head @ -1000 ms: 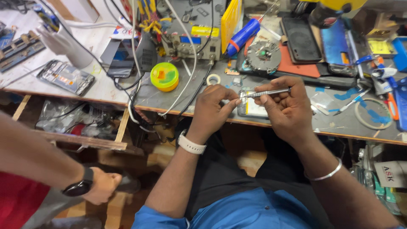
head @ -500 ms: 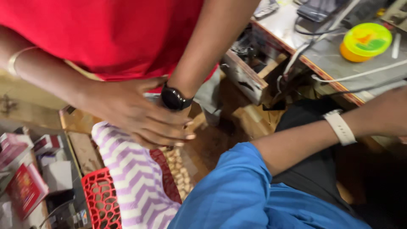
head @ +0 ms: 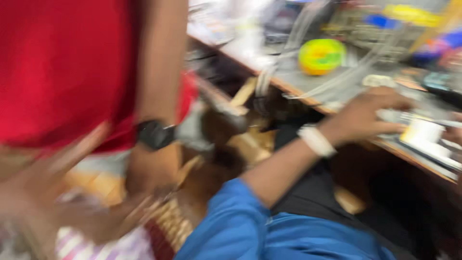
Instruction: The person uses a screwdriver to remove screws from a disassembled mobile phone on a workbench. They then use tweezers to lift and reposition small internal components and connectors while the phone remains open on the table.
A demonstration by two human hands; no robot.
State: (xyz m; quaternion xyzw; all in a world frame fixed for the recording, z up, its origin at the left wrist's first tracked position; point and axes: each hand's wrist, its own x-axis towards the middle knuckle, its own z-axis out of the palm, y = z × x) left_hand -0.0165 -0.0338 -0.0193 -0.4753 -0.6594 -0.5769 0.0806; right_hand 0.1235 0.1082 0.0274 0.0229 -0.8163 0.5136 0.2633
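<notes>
Everything is smeared by motion blur. Taking the workbench (head: 298, 91) as the landmark: it is running from the upper middle down to the right edge, its front edge slanting downward to the right.

Well left of the workbench, a second person in a red shirt (head: 62, 67) is filling the left third, one arm hanging down with a black watch (head: 153, 135) at the wrist; this arm is standing between the bench and the open floor. Below the bench edge, the wearer's blue sleeve (head: 236, 226) is reaching up toward it, leaving a dark gap under the bench.

The left hand (head: 370, 113), wearing a white wristband (head: 316, 140), is resting at the bench's front edge, fingers curled around a thin pale tool (head: 399, 115); how tightly they are closing cannot be told. The right hand (head: 455, 135) is barely showing at the right edge, and its grip cannot be told.

On the bench, behind the left hand, a round yellow and green tub (head: 321, 56) is sitting, with pale cables (head: 337, 79) draping over the front edge beside it.
</notes>
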